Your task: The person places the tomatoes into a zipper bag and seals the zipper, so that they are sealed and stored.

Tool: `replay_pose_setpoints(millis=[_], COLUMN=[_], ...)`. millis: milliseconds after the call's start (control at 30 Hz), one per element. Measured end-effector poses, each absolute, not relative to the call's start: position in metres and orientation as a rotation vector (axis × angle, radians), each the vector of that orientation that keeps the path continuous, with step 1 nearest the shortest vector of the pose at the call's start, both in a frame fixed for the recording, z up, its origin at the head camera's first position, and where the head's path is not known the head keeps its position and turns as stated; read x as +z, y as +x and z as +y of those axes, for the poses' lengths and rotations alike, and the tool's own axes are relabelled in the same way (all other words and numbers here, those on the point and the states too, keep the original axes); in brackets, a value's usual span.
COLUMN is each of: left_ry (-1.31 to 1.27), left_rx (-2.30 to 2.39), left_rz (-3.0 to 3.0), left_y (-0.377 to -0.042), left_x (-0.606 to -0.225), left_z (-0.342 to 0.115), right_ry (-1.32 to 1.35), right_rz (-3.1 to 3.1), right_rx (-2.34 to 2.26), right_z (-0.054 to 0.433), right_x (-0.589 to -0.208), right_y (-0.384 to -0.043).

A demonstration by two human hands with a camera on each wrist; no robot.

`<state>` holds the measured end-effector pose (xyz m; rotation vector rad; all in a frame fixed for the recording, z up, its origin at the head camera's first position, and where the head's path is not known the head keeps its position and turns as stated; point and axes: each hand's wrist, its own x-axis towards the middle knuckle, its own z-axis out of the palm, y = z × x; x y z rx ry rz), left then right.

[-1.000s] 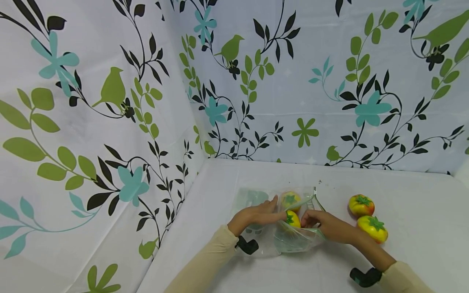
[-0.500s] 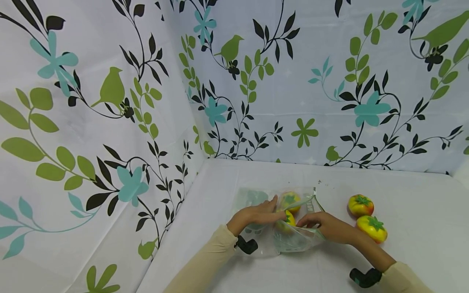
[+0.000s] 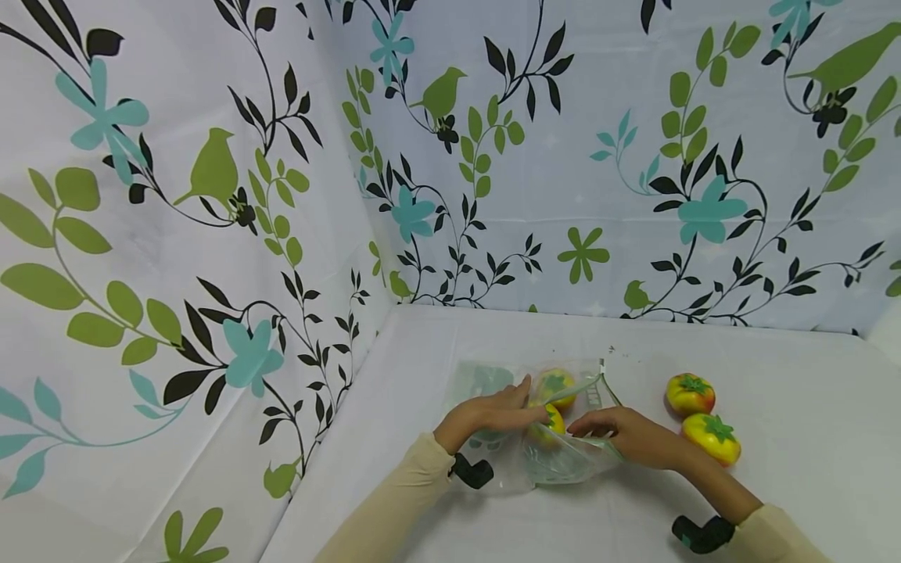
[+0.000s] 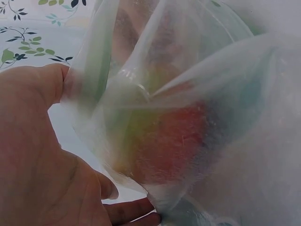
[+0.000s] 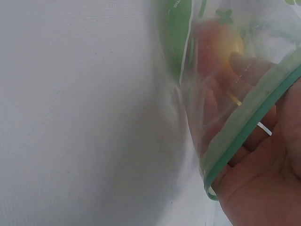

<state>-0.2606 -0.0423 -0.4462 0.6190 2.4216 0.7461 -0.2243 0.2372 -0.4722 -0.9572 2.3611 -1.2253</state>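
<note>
The nearer bagged fruit (image 3: 554,422) lies inside the clear bag (image 3: 570,469), just beyond the right hand's fingertips and beside the left hand's thumb. The right hand (image 3: 629,434) reaches in through the bag's mouth, fingers loosely extended and clasping nothing. The left hand (image 3: 489,413) lies with its fingers out straight, touching the bag without clenching it. The farther bagged fruit (image 3: 556,385) sits just past the left fingertips. Behind the right hand, near its wrist, two loose fruits (image 3: 711,439) lie side by side outside the bag.

The left hand partly covers the nearer fruit, and cloudy film blurs its outline in the left wrist view. Film also veils the right fingertips; whether they touch the fruit cannot be told.
</note>
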Motion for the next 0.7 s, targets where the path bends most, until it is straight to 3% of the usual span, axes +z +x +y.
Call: replay_pose_setpoints(millis=[400, 700], left_ry=[0.614, 0.636], left_rx=[0.767, 0.782], left_rz=[2.412, 2.398], left_y=[-0.262, -0.262], left_x=[-0.448, -0.447], left_z=[-0.043, -0.043], right_ry=[-0.878, -0.729], right_rz=[2.465, 2.720], right_rx=[-1.203, -1.087], right_z=[0.258, 0.290], right_x=[-0.459, -0.425], right_y=[-0.221, -0.219])
